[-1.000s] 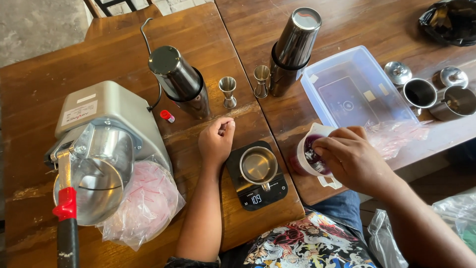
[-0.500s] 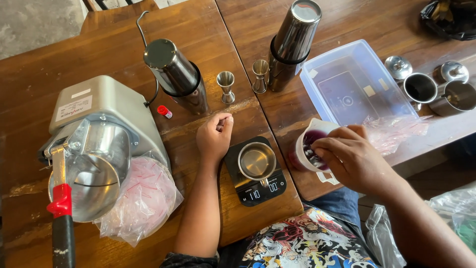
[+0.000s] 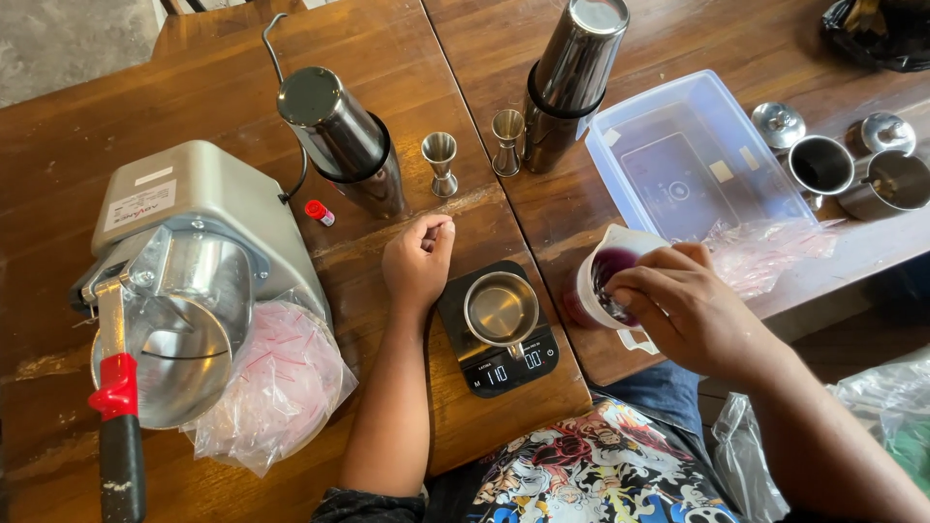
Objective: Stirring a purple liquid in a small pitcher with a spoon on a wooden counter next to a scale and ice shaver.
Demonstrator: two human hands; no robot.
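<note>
Wooden tables (image 3: 223, 107): two shakers, two jiggers, one scale (image 3: 499, 329) centre-frame bearing one cup (image 3: 501, 309). My left hand (image 3: 417, 261) fisted, empty, beside scale; right hand (image 3: 678, 310) grips white tub (image 3: 605, 286), right of scale.

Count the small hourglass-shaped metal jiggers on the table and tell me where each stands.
2. One jigger stands just right of the left shaker tin, beyond the left hand. The other jigger stands beside it, against the tall shaker stack. Others could be hidden behind the tins.

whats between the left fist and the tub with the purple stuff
In the head view, a small steel cup on a black scale sits between left hand and tub.
</note>
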